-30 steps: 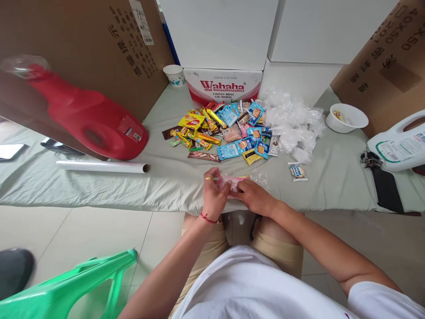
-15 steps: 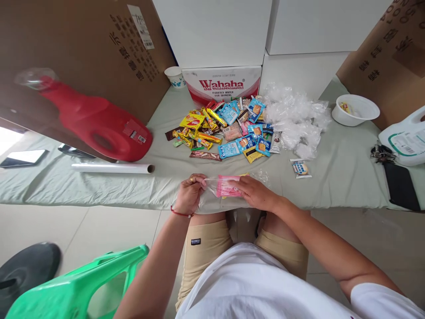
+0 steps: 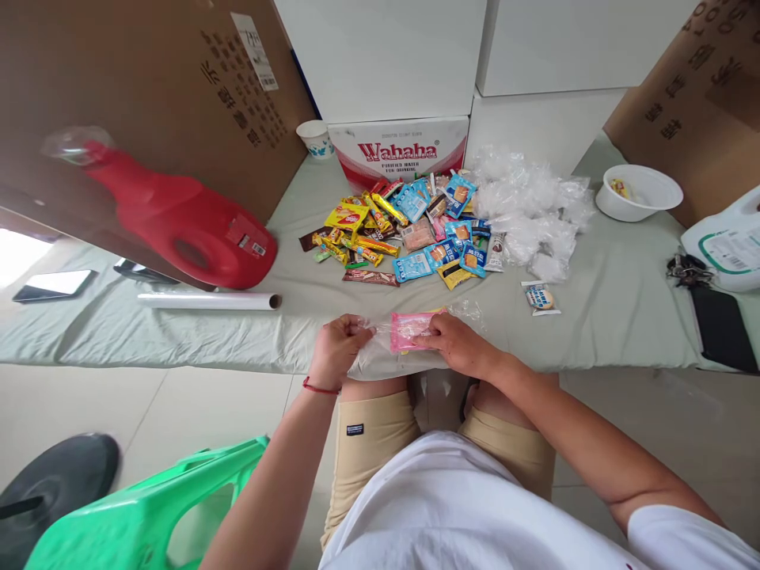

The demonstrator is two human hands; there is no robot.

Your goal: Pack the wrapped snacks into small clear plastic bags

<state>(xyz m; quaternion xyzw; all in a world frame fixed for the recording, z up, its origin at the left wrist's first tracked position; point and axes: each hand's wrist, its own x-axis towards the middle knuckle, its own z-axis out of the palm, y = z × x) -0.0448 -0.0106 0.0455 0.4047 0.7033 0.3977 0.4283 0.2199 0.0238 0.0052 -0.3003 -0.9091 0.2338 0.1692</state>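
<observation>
Near the table's front edge lies a clear plastic bag (image 3: 371, 360) with a pink snack packet (image 3: 404, 331) in it; a bit of yellow wrapper shows behind the pink one. My left hand (image 3: 340, 344) is closed, pinching the bag's left end between thumb and fingers. On the packet's right side, my right hand (image 3: 460, 342) grips it with fingers bent over the wrapper; whether the film lies between them I cannot tell. Beyond my hands is a heap of colourful wrapped snacks (image 3: 416, 264). One small white-and-blue packet (image 3: 539, 298) lies apart to the right.
Crumpled clear bags (image 3: 528, 206) sit right of the heap, before a Wahaha carton (image 3: 399, 150). A white bowl (image 3: 638, 207), a black phone (image 3: 724, 326) and a white jug are farther right. At left are a red jug (image 3: 195, 226), a white roll (image 3: 207, 302) and a paper cup (image 3: 315, 140).
My left hand's fingers have shifted on the bag's left end, with the thumb now pointing right along it. My right hand stays at the pink packet. The whole view has shifted slightly.
</observation>
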